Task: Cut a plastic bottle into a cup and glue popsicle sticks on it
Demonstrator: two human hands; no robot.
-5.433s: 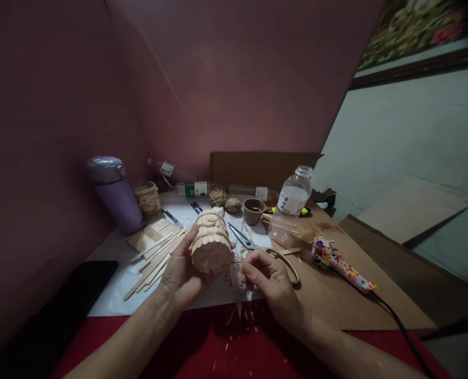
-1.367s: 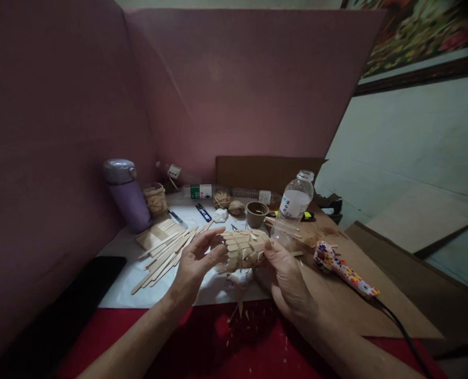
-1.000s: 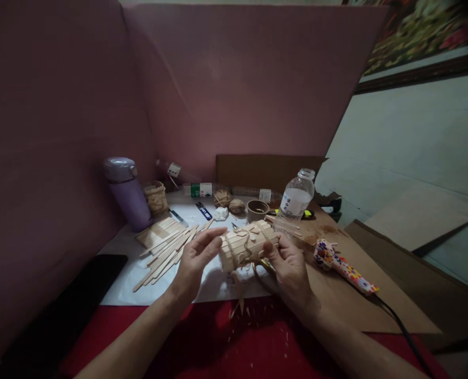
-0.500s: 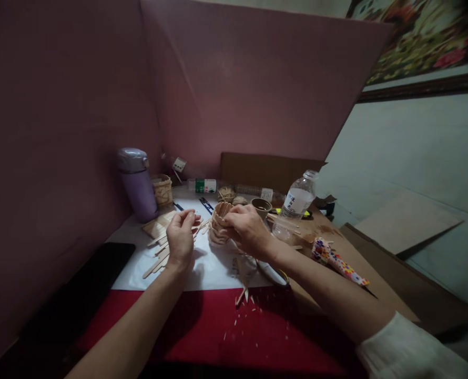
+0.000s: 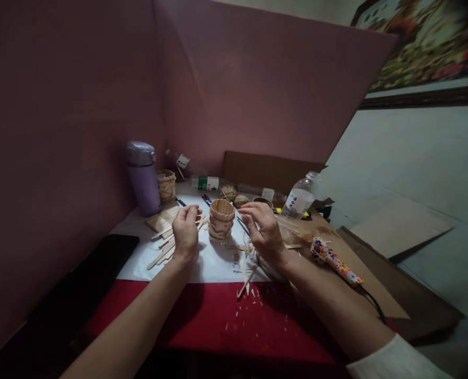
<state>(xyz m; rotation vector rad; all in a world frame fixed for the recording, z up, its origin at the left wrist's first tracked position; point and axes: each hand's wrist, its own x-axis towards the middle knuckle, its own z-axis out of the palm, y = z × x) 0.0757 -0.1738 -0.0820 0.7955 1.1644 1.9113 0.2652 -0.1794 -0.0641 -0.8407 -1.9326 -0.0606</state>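
Note:
A small cup made of wooden sticks tied with twine (image 5: 221, 218) stands upright on the white sheet (image 5: 214, 263). My left hand (image 5: 185, 230) hovers just left of it over loose wooden sticks (image 5: 166, 245), fingers curled loosely with nothing seen in them. My right hand (image 5: 263, 231) is just right of the cup, fingers spread and empty, above scissors (image 5: 242, 225) and twine scraps.
A purple flask (image 5: 143, 176) and a small wrapped basket (image 5: 166, 184) stand at the back left. Twine balls (image 5: 234, 196), a brown pot (image 5: 262, 200), a water bottle (image 5: 299, 197) and a patterned glue gun (image 5: 332, 260) lie right. A black phone (image 5: 100, 268) lies left. Cardboard (image 5: 336, 247) covers the right side.
The stick cup, held and turned in both hands earlier, now stands upright on the sheet. My right hand has let go and drawn back to the right.

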